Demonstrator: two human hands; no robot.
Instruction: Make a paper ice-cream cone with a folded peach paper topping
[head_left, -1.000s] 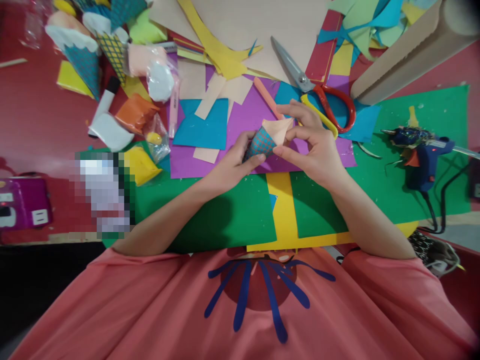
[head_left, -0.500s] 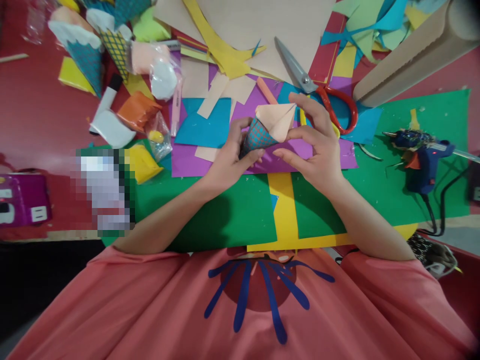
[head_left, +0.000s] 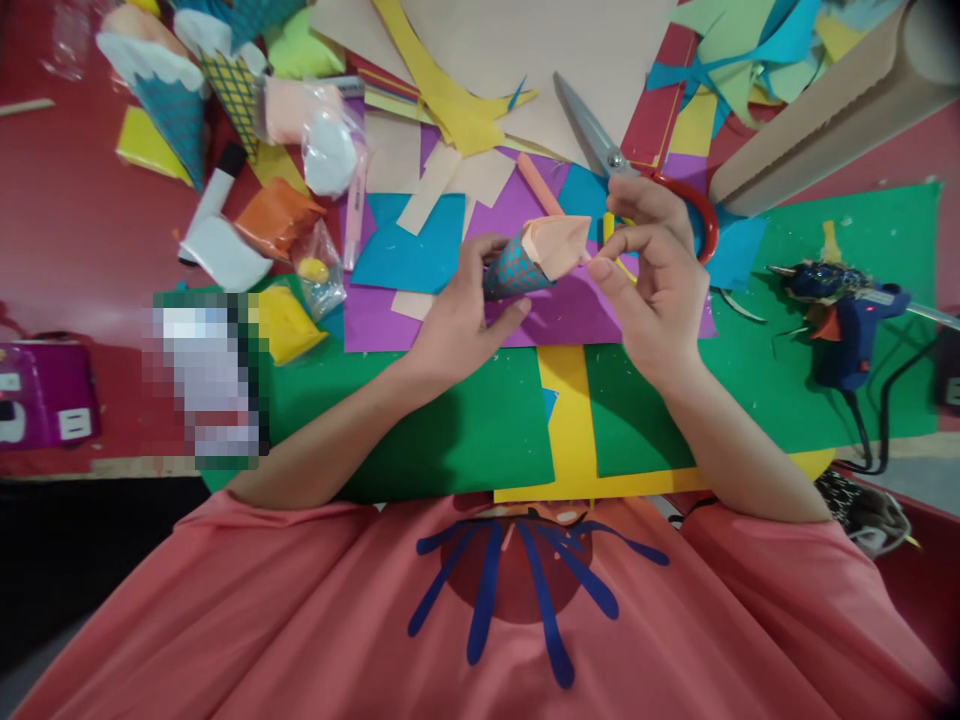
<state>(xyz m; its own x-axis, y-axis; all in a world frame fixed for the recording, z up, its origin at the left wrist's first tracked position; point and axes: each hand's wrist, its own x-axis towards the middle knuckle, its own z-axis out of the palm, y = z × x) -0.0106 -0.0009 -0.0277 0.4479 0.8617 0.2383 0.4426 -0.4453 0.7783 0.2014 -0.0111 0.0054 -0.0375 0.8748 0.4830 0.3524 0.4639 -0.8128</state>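
My left hand point(head_left: 457, 315) is wrapped around a small blue paper cone point(head_left: 517, 270) with a reddish grid pattern, which lies tilted with its mouth toward the right. Out of that mouth sticks a folded peach sheet point(head_left: 562, 245). Just right of the sheet's edge, the thumb and forefinger of my right hand point(head_left: 660, 275) are pinched together. A tiny pinkish bit shows at those fingertips, too small to name. Behind the right hand lie scissors point(head_left: 592, 125) with red handles, partly covered by its fingers.
A blue glue gun point(head_left: 855, 320) with a cord rests on the green sheet point(head_left: 765, 390) at right. Finished-looking decorated cones point(head_left: 169, 110), clay packets point(head_left: 281, 220) and a marker point(head_left: 214, 200) crowd the left. Paper scraps point(head_left: 465, 110) and a cardboard roll point(head_left: 832, 110) lie farther back.
My right hand has drawn back to the right from the cone's mouth, its thumb and forefinger closing into a pinch. The cone has turned so its mouth points more to the right.
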